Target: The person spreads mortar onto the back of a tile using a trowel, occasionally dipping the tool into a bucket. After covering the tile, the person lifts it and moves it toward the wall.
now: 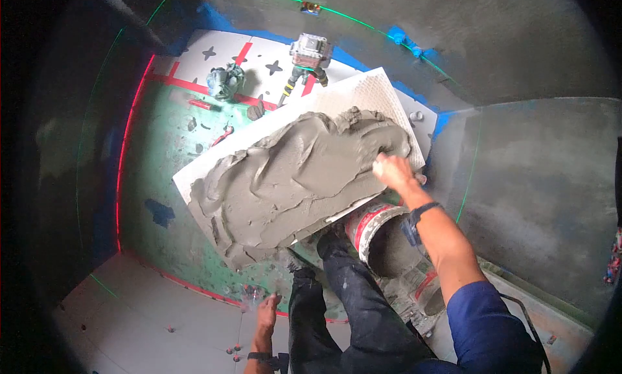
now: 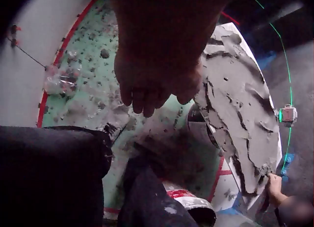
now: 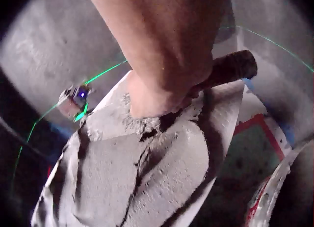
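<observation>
A large white panel (image 1: 372, 86) with a textured face lies tilted across the middle of the head view. Thick grey mortar (image 1: 291, 173) covers most of it in ridges and folds. At the panel's right end, my right hand (image 1: 393, 171) grips the dark handle (image 3: 234, 67) of a trowel, low over the mortar. The trowel's blade is hidden behind the hand and the mortar in the right wrist view. My left hand (image 1: 267, 314) hangs beside my leg, holding nothing, its fingers pointing down in the left wrist view.
A mortar-smeared bucket (image 1: 364, 235) stands by my right leg, with another container (image 1: 427, 293) nearer me. Behind the panel are a laser level (image 1: 311, 48) on a tripod and a crumpled bag (image 1: 225, 81). Clear plastic (image 1: 251, 296) lies near my left hand. Grey walls enclose the floor.
</observation>
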A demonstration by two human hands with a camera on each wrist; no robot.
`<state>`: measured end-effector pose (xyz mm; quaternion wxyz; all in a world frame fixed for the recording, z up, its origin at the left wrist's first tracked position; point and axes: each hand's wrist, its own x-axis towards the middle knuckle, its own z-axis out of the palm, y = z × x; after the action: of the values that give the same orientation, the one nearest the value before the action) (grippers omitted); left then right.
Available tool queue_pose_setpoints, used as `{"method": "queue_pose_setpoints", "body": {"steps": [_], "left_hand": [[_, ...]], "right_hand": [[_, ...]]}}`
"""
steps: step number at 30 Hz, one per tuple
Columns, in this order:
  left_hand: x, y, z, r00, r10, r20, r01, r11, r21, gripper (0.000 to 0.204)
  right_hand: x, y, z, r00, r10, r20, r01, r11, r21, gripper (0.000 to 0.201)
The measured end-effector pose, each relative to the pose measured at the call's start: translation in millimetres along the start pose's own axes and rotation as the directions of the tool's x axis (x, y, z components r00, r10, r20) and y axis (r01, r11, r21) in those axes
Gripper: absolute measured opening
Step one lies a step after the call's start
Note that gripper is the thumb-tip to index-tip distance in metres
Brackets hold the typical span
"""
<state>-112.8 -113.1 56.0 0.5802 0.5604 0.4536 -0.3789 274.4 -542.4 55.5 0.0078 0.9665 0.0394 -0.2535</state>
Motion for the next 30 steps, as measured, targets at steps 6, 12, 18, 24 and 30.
{"method": "queue_pose_setpoints", "body": {"steps": [6, 12, 18, 24, 30], "left_hand": [[24.3, -2.8, 45.1, 0.997, 0.067, 0.041, -0.068, 0.998, 0.009, 0.055], [2.8, 56.4, 91.7, 0.991, 0.048, 0.123, -0.06, 0.994, 0.094, 0.063], [-5.4, 101.6, 112.8, 0.988, 0.084, 0.133, -0.107, 0.979, 0.174, 0.06], [1.6, 85.9, 95.0, 0.983, 0.06, 0.172, -0.102, 0.964, 0.247, 0.057], [24.2, 16.4, 28.1, 0.993, 0.03, 0.116, -0.065, 0.95, 0.306, 0.059]], "right_hand": [[-6.7, 7.5, 89.3, 0.856, 0.515, 0.045, -0.396, 0.597, 0.698, 0.046], [-109.6, -94.8, 109.0, 0.994, 0.077, 0.074, -0.106, 0.795, 0.597, 0.036], [-63.1, 36.4, 38.8, 0.984, 0.149, 0.094, -0.163, 0.973, 0.162, 0.03], [-96.6, 14.8, 94.2, 0.802, 0.5, 0.325, -0.461, 0.173, 0.87, 0.037], [-132.7, -14.2, 78.8, 0.981, 0.089, 0.169, -0.162, 0.859, 0.486, 0.031]]}}
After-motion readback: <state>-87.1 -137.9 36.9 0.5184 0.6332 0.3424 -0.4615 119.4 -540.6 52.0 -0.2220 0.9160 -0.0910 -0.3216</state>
